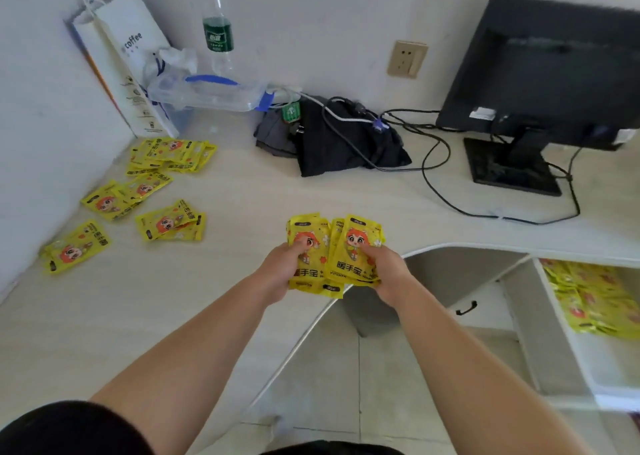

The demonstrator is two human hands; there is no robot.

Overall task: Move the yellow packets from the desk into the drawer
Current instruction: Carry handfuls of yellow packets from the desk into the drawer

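A bunch of yellow packets (334,246) with a red-haired cartoon figure is held above the desk's front edge. My left hand (280,271) grips its left side and my right hand (388,271) grips its right side. Several more yellow packets (169,224) lie scattered on the left part of the desk (242,195), some piled near the wall (171,155). At the right an open white drawer (568,333) holds several yellow packets (595,298).
A dark monitor (543,70) on its stand occupies the back right, with cables trailing over the desk. Dark cloth (343,143), a clear plastic box (204,94), a bottle (218,32) and a coffee paper bag (128,63) line the back wall. A grey bin (370,312) stands under the desk.
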